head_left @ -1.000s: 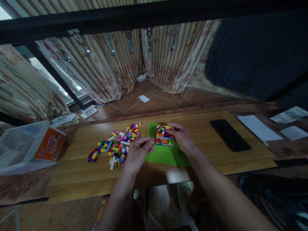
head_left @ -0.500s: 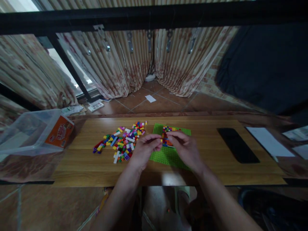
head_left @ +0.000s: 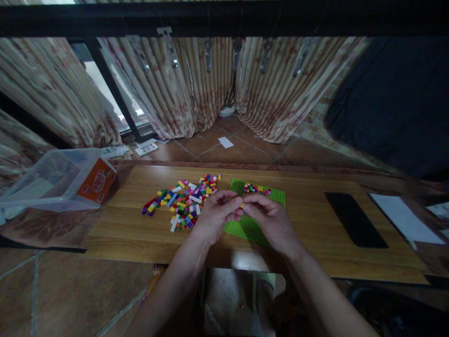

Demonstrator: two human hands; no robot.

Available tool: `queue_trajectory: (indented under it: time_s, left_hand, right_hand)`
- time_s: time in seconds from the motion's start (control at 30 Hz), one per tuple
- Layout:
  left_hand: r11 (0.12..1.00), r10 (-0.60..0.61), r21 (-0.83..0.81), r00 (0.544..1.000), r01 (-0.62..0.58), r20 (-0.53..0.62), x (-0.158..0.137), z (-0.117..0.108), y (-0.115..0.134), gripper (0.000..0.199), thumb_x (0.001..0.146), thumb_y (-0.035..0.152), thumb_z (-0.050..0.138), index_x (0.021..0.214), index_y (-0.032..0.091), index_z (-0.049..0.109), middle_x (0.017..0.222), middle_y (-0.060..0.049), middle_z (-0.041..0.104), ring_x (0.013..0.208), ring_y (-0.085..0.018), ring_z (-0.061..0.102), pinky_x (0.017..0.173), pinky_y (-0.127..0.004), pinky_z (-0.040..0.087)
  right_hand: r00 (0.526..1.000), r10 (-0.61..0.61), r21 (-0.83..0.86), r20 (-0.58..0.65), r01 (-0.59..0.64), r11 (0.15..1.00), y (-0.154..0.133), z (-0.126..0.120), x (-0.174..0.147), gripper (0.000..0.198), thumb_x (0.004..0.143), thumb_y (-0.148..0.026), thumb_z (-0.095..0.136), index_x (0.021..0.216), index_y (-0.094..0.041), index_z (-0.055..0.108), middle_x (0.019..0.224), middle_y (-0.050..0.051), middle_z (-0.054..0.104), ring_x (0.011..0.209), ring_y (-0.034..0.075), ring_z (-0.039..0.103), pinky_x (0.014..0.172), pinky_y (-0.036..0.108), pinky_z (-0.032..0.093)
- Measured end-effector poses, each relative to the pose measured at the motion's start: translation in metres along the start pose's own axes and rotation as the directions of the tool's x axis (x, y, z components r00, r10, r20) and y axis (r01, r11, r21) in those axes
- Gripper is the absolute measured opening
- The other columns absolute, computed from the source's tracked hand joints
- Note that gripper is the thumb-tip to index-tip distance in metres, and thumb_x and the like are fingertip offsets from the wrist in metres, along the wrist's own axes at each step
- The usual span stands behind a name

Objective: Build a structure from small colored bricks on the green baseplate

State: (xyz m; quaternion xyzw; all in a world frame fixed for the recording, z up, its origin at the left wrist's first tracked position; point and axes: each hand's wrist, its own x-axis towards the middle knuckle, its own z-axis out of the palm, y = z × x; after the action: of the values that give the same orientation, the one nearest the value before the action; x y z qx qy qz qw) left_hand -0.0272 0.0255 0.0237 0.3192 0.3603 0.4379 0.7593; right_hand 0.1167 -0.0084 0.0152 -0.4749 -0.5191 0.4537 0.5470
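Observation:
A small yellow toy brick (head_left: 242,205) is pinched between the fingertips of my left hand (head_left: 216,216) and my right hand (head_left: 274,221). Both hands are closed and meet above the green studded baseplate (head_left: 247,230). Behind my fingers, a block of multicoloured bricks (head_left: 257,188) is fixed on the plate's far part; the hands hide some of it. Left of the plate lies a loose pile of toy bricks (head_left: 182,204) in many colours, close to my left hand.
The wooden table (head_left: 308,252) carries a black flat slab (head_left: 355,220) on the right, beside a white sheet (head_left: 407,219). A clear plastic bin (head_left: 56,182) with an orange label stands at the left end. Curtains (head_left: 196,89) hang behind.
My hands have come together, and the right fingertips now touch the yellow brick that showed at the left fingertips. The whole view has shifted slightly.

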Motion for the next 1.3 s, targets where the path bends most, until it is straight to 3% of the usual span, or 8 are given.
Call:
queue_trajectory:
  time_s: [0.2,0.43,0.67,0.93,1.3]
  left_hand:
    - [1.000,0.008,-0.006,1.000,-0.008,-0.004,0.000,0.004,-0.002,0.032,0.058,0.033,0.087,0.072,0.013,0.066,0.061,0.002,0.066,0.055,-0.008,0.062,0.053,-0.018,0.049]
    - [0.999,0.028,-0.019,0.999,-0.027,0.021,0.000,0.004,-0.002,0.025,0.057,0.023,0.086,0.078,0.015,0.076,0.073,-0.002,0.073,0.066,-0.010,0.065,0.071,-0.025,0.053]
    - [0.988,0.112,0.098,0.993,-0.116,0.046,0.002,0.001,-0.006,0.017,0.064,0.018,0.079,0.081,0.017,0.077,0.070,-0.001,0.071,0.064,-0.009,0.060,0.066,-0.022,0.047]
    - [0.950,0.201,0.234,0.979,-0.205,0.040,0.003,0.000,-0.007,0.030,0.063,0.016,0.079,0.092,0.016,0.072,0.078,-0.002,0.071,0.069,-0.011,0.062,0.072,-0.025,0.049]
    - [0.873,0.316,0.383,0.948,-0.300,0.022,0.006,-0.002,-0.011,0.032,0.067,0.016,0.075,0.097,0.016,0.067,0.075,0.000,0.072,0.065,-0.011,0.064,0.067,-0.023,0.050]
  right_hand:
    - [0.996,0.027,0.023,-0.086,-0.025,0.999,0.004,-0.002,0.003,0.016,0.076,-0.039,0.073,0.081,-0.024,0.072,0.080,0.000,0.070,0.076,0.015,0.061,0.074,0.029,0.049]
    - [0.985,0.043,0.045,-0.169,-0.035,0.998,0.004,-0.004,0.007,0.016,0.073,-0.037,0.074,0.078,-0.022,0.070,0.075,0.000,0.068,0.070,0.013,0.060,0.069,0.027,0.049]
    - [0.982,-0.009,-0.007,-0.188,0.007,1.000,0.001,-0.002,0.007,0.010,0.073,-0.032,0.072,0.076,-0.023,0.070,0.073,-0.001,0.068,0.068,0.013,0.060,0.068,0.027,0.048]
    - [0.981,-0.055,-0.128,-0.184,0.031,0.991,0.001,-0.003,0.005,0.005,0.076,-0.029,0.070,0.078,-0.024,0.072,0.074,-0.001,0.070,0.070,0.014,0.062,0.068,0.028,0.049]
    - [0.980,-0.138,-0.202,-0.146,0.107,0.973,0.008,-0.006,0.004,0.005,0.078,-0.026,0.071,0.081,-0.025,0.075,0.082,-0.001,0.074,0.078,0.016,0.066,0.076,0.031,0.051]
